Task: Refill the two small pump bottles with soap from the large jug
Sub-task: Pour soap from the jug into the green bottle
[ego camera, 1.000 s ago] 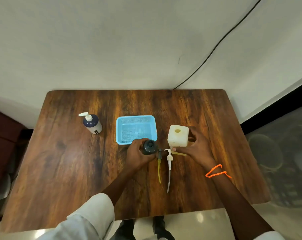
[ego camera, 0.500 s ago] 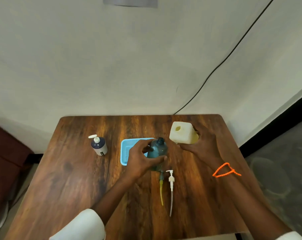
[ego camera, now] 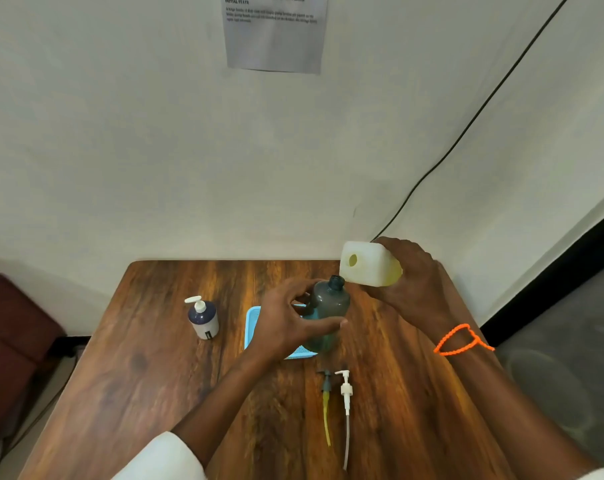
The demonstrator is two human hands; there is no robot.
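Note:
My left hand (ego camera: pixel 286 323) grips a dark teal bottle (ego camera: pixel 328 306) with its neck open, held above the table and tilted toward the jug. My right hand (ego camera: pixel 415 289) holds the large white jug (ego camera: pixel 366 265) in the air, tipped sideways, its round mouth facing left just above the bottle's neck. No soap stream shows. A second small pump bottle (ego camera: pixel 203 318), dark blue and white with its pump on, stands at the left. Two removed pumps lie on the table near me: a dark one with a yellow tube (ego camera: pixel 326 396) and a white one (ego camera: pixel 345 403).
A light blue basket (ego camera: pixel 254 323) sits on the wooden table (ego camera: pixel 138 375) behind my left hand. A black cable (ego camera: pixel 467 126) runs down the wall at the right. A printed sheet (ego camera: pixel 274 32) hangs on the wall. An orange band circles my right wrist.
Both hands lifted: the jug left the table and tipped toward the bottle, and the teal bottle rose and tilted. The camera view tilted up toward the wall.

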